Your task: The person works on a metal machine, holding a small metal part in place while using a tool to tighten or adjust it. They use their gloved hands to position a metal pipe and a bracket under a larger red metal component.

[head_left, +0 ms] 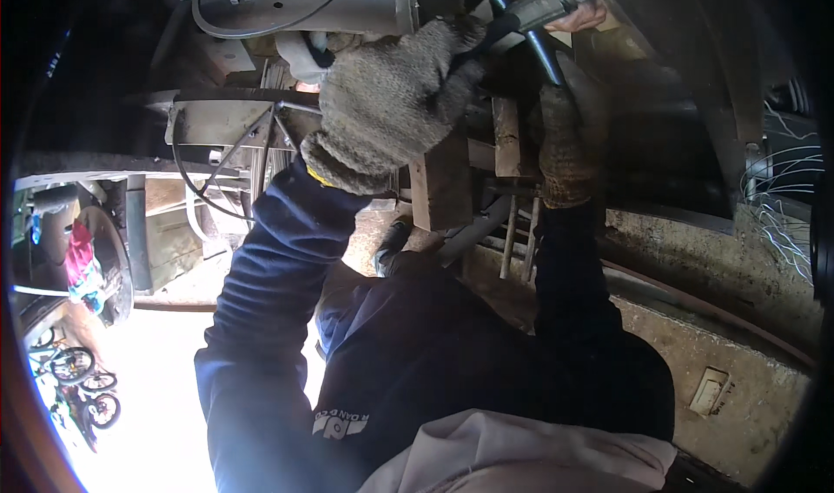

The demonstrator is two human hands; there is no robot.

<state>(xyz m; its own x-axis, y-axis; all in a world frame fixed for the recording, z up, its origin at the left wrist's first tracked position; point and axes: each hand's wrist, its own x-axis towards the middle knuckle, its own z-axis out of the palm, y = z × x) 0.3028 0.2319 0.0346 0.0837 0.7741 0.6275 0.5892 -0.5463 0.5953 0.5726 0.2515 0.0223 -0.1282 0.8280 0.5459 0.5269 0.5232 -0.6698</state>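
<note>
My left hand [391, 102], in a grey knitted work glove, is closed round the dark end of a thick grey metal tool [546, 6] that points up and to the right. What kind of tool it is I cannot tell. My right hand [565, 137], gloved and in shadow, is closed at the lower end of a shiny dark round bar [543, 56]. The bar slants up to the left and crosses the tool. Bare fingers of another person [584, 15] are beside the tool's far end.
Wooden blocks [441, 189] stand below my hands. A metal bracket with bent rods [217, 121] is at left, and loose thin wires [782, 180] hang at right. A concrete ledge [686, 354] runs along the right. Bicycles [78, 371] stand in bright light at lower left.
</note>
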